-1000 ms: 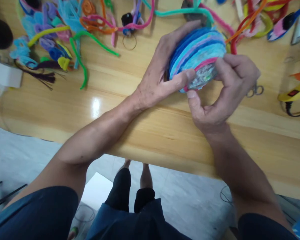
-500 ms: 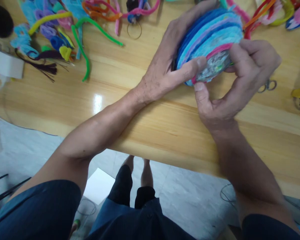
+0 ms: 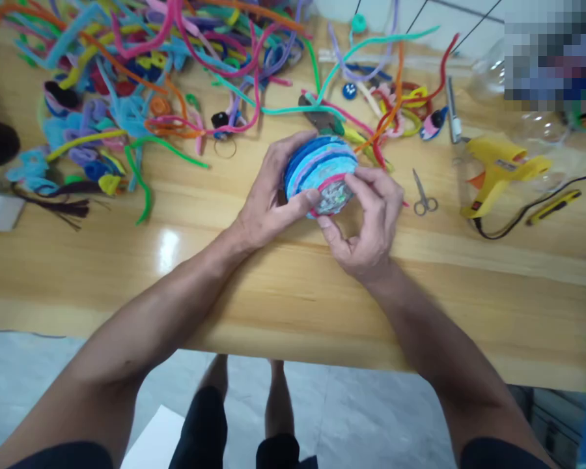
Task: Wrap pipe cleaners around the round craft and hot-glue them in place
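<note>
Blue, lilac and pink fuzzy bands (image 3: 317,160) cover most of the visible rounded workpiece (image 3: 322,170), at the person's twelve o'clock; a grey crumpled patch (image 3: 336,196) at its five o'clock is left bare. The left hand (image 3: 273,208) grasps its nine-o'clock side; the right hand's (image 3: 371,218) fingertips bracket the patch.

Wooden table (image 3: 273,306), pipe cleaners (image 3: 127,117), scissors (image 3: 421,195), glue gun (image 3: 493,170)
</note>
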A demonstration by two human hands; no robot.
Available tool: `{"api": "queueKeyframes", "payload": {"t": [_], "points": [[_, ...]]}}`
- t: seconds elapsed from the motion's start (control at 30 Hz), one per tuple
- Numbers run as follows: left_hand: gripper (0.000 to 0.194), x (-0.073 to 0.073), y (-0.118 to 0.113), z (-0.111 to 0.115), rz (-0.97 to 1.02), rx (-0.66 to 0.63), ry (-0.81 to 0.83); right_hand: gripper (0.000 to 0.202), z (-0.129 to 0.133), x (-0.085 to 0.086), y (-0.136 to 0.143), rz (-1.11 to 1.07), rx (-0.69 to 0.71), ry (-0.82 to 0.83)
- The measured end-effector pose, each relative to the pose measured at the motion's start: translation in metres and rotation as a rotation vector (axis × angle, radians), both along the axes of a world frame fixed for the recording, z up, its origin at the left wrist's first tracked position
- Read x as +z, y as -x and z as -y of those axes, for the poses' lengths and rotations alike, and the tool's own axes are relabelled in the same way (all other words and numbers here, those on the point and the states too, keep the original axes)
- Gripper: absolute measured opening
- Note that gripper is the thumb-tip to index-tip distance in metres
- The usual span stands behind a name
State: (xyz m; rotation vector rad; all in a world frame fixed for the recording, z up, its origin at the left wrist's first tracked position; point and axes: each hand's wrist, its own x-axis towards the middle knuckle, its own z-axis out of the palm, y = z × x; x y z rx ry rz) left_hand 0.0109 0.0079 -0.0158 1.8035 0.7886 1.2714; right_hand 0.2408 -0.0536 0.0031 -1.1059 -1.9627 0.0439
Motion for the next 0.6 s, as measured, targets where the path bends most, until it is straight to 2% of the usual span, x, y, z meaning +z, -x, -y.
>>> {"api": "queueKeyframes", "payload": {"t": [0.1, 0.43, 0.6], "points": [[0.08, 0.0029, 0.0046, 0.0006, -0.027, -0.053, -0.013, 0.067, 0.003, -0.0006, 0.0003, 0.018, -0.03, 0.033], [0.099, 0.0062, 0.0034, 0.0058, -0.097, -0.011, -0.004, 0.065, 0.0049, 0.0013, 0.0032, 0.04, -0.086, 0.025], [0.091, 0.0089, 0.0071, 0.0069, -0.13, -0.041, -0.008, 0.065, 0.0048, 0.0032, 0.0053, 0.043, -0.095, -0.021]]}}
